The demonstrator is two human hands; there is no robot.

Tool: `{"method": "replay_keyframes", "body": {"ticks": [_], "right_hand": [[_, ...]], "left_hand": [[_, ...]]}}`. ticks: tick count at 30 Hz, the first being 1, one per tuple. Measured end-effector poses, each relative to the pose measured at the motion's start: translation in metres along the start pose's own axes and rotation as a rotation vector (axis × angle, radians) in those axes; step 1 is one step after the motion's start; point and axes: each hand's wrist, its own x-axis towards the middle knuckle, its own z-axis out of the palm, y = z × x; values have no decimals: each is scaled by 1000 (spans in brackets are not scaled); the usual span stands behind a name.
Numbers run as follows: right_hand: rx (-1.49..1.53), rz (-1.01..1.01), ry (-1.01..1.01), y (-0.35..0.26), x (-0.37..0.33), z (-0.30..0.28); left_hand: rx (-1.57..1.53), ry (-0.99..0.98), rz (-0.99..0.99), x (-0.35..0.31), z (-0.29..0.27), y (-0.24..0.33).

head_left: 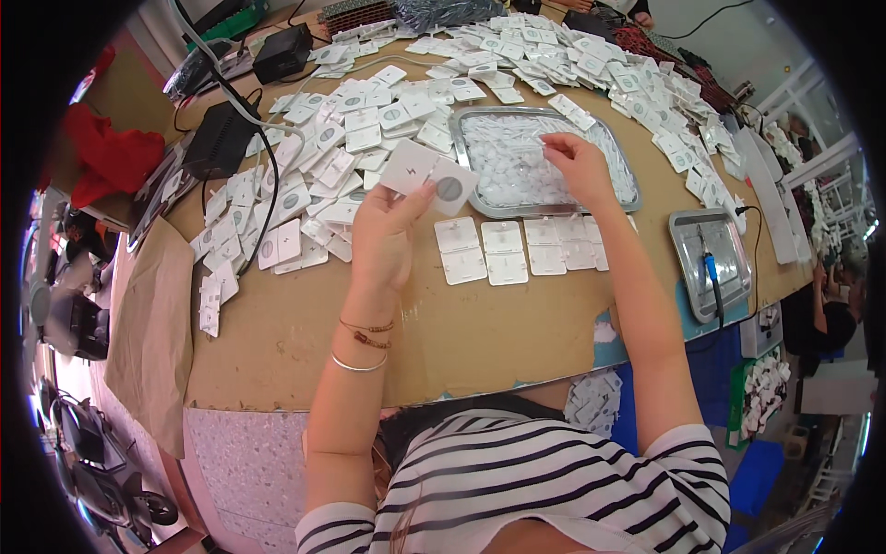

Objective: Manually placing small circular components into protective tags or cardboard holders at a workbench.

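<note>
While our left hand [380, 231] pinches a flat white plastic two-square plate [411, 168] just left of the frame's centre, our right hand [580, 168], its grip unreadable to us, hovers over a rectangular silvery metal tray [517, 210].

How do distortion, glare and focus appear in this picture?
Head view: the near edge of the brown-topped table bows; head view: the small rectangular silver metal tray shows pale reflections; head view: the white square plastic pieces in the left fingers look fairly sharp, the picture's rim softer.
</note>
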Motion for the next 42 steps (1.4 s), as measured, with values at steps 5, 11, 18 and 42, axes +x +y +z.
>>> {"method": "replay_keyframes", "body": {"ticks": [5,11,18,42], "right_hand": [[287,0,-28,-31,-43,14],[142,-478,-82,-84,-95,27],[-27,-619,-30,-78,-100,39],[376,-54,-184,-62,-115,48]], "left_hand": [[-77,-4,-54,-13,10,-2],[273,-34,-107,-24,14,-1],[326,-157,-135,-28,19,4],[469,-46,65,-41,24,-16]]}}
